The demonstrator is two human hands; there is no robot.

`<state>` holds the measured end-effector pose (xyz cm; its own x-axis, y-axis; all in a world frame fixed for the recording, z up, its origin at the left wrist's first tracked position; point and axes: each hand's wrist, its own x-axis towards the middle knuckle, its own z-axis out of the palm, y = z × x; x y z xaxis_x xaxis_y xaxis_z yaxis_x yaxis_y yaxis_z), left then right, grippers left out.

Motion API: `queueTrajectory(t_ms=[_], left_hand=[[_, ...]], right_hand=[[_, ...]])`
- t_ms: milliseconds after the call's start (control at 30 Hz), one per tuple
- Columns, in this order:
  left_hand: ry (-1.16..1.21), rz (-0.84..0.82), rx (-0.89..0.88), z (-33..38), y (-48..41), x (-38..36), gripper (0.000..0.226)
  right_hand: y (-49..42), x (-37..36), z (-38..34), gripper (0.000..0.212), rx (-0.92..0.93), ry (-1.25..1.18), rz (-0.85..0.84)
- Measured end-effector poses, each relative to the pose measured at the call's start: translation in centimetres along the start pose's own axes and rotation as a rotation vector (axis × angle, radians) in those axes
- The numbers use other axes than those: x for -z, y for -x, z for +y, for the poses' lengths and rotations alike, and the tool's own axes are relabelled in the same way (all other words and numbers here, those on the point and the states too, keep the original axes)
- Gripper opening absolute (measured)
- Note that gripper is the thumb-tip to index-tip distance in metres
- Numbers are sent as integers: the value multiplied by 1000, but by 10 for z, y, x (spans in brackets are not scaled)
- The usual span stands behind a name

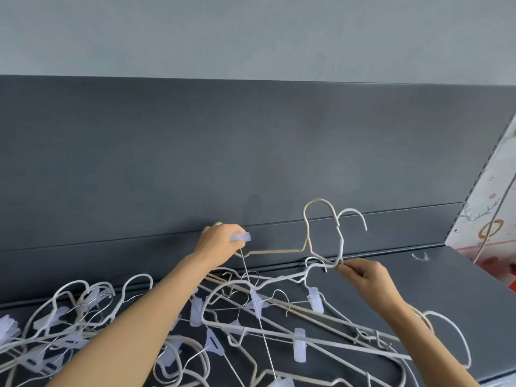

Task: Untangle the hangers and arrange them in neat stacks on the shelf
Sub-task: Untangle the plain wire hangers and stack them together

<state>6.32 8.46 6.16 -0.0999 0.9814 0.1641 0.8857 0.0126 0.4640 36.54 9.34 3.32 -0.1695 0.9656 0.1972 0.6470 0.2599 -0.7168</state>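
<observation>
On the dark grey shelf [460,289] your hangers [300,344] lie mostly tangled, no stack visible. Your left hand [220,241] grips a translucent clip [240,237]; your right hand [368,275] has its fingers [354,269] pinching a white hanger [341,247], beside a lifted beige hanger [279,250].

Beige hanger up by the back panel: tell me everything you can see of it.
The beige hanger is thin cream-coloured wire, held upright above the tangle, hook up before the dark back panel. One arm runs level to the left hand, which grips a translucent clip and seemingly that arm's end. The other slopes down right, crossing a white hanger that the right hand pinches; its end is lost in the tangle.
</observation>
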Motion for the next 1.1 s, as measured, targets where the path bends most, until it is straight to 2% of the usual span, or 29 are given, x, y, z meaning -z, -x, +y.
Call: queueTrajectory(t_ms=[167,233,300,533,633,767,933,1100], left_hand=[[93,31,149,-31,16,14,13],[123,17,191,-44,21,15,13],[148,10,219,-53,26,13,23],[140,35,299,-65,43,7,16],[190,137,210,-55,50,7,18],[164,238,61,-42,56,21,25],[273,285,121,-43,61,25,20],[315,332,103,-35,61,23,15]], right_hand=[[-12,13,3,32,-67,23,83],[-14,18,7,29,-88,39,80],[-17,24,12,28,-98,52,74],[-15,35,16,21,-67,22,22],[-12,35,23,28,-59,-9,48],[-6,41,31,21,-47,-104,85],[-2,42,20,27,-42,-251,62],[-4,27,2,25,-41,-284,41]])
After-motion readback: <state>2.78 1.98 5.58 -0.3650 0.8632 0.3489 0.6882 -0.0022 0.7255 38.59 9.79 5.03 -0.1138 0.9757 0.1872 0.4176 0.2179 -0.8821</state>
